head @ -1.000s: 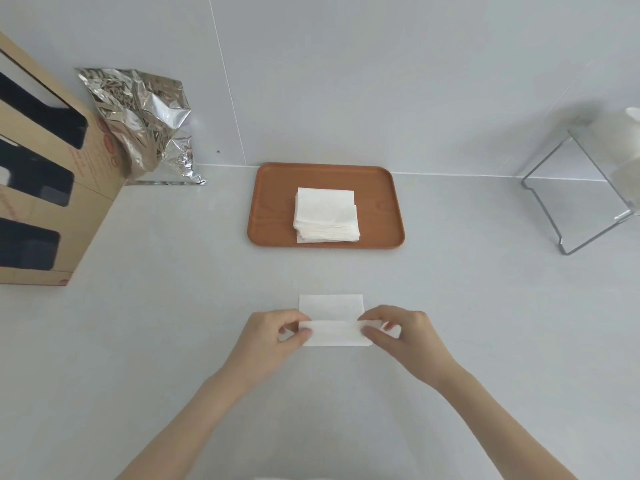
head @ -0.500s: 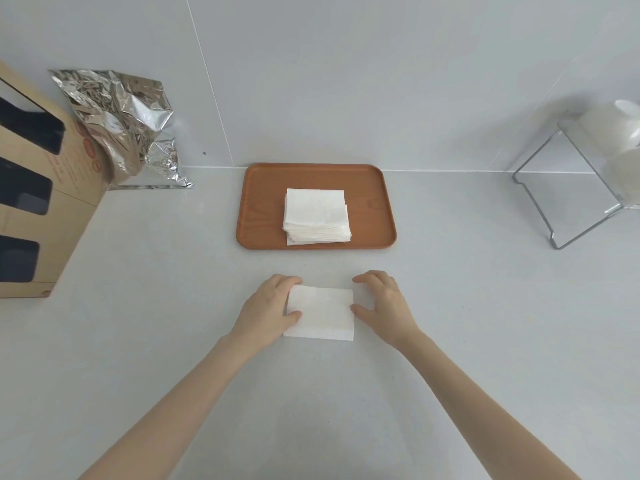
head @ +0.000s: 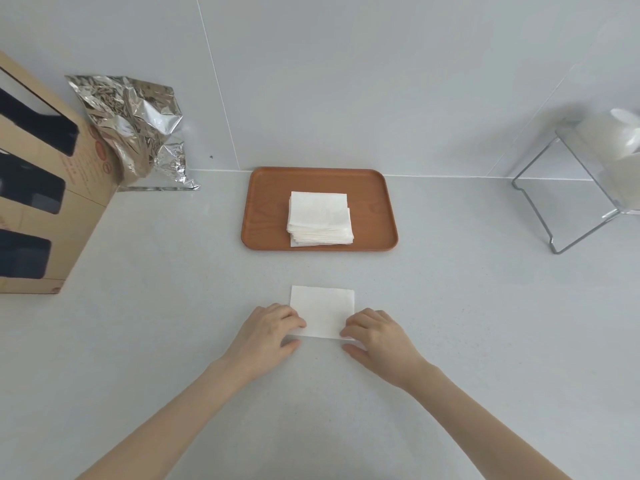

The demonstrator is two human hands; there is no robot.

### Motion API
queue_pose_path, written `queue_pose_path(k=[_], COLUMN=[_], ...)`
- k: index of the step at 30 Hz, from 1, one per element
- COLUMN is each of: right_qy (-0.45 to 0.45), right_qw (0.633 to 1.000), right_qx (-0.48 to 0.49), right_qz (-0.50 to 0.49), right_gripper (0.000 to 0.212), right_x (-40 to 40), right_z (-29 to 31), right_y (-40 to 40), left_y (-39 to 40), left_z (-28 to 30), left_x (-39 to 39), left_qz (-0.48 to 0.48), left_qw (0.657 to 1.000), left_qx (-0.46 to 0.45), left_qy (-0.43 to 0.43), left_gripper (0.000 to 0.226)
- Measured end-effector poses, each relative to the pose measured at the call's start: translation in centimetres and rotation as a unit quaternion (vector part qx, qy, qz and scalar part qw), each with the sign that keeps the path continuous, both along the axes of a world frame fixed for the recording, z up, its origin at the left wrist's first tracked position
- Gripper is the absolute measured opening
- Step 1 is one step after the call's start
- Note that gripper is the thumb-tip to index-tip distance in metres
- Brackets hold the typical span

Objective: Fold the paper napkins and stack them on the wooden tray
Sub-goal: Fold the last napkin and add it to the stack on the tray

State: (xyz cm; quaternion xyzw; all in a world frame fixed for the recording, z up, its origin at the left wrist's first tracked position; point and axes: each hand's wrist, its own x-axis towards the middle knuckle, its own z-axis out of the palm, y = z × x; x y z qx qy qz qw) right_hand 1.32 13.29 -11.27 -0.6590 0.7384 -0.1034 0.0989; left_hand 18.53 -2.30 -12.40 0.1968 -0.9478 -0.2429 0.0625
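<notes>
A white folded napkin [head: 323,308] lies flat on the grey counter in front of me. My left hand [head: 268,336] covers its near-left corner, fingers curled on top and thumb at the near edge. My right hand [head: 375,337] pinches the near-right corner the same way. Further back, the wooden tray [head: 265,216] stands against the wall. A stack of several folded napkins [head: 319,218] rests on its middle, its edges slightly uneven.
A cardboard box [head: 52,209] with dark cut-outs stands at the left, with a crumpled foil bag [head: 135,129] behind it. At the far right a clear acrylic stand [head: 571,202] holds white napkins [head: 620,147]. Bare counter lies on both sides of the tray.
The napkin was folded over away from me into a smaller rectangle. Both hands then slid from its sides back to its near corners.
</notes>
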Motion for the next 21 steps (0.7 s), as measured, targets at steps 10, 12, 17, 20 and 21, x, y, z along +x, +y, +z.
queue_pose_path(k=[10,12,17,20,21], right_qy=[0.021,0.019,-0.046,-0.109,-0.126], right_qw=[0.998,0.997,0.996,0.989,0.986], right_qx=[-0.061,-0.061,-0.055,-0.055,-0.062], right_qz=[-0.021,-0.031,-0.053,-0.080,-0.090], right_gripper=[0.022,0.020,0.014,0.029,0.031], right_x=[0.2,0.3,0.0,-0.1,-0.3], right_z=[-0.7,-0.6,0.4,1.4,1.7], right_y=[-0.9,-1.0,-1.1,-1.2,-1.3], left_y=[-0.2,-0.2,-0.5,-0.9,-1.2], left_z=[-0.3,-0.3,1.1,2.7,3.3], left_x=[0.1,0.1,-0.3,-0.9,-1.2], left_qz=[-0.002,-0.004,0.039,0.075,0.084], left_qw=[0.999,0.999,0.997,0.984,0.978], left_qx=[-0.036,-0.043,0.056,0.159,0.187], left_qy=[0.017,0.018,0.022,0.036,0.049], left_gripper=[0.015,0.020,0.019,0.008,0.010])
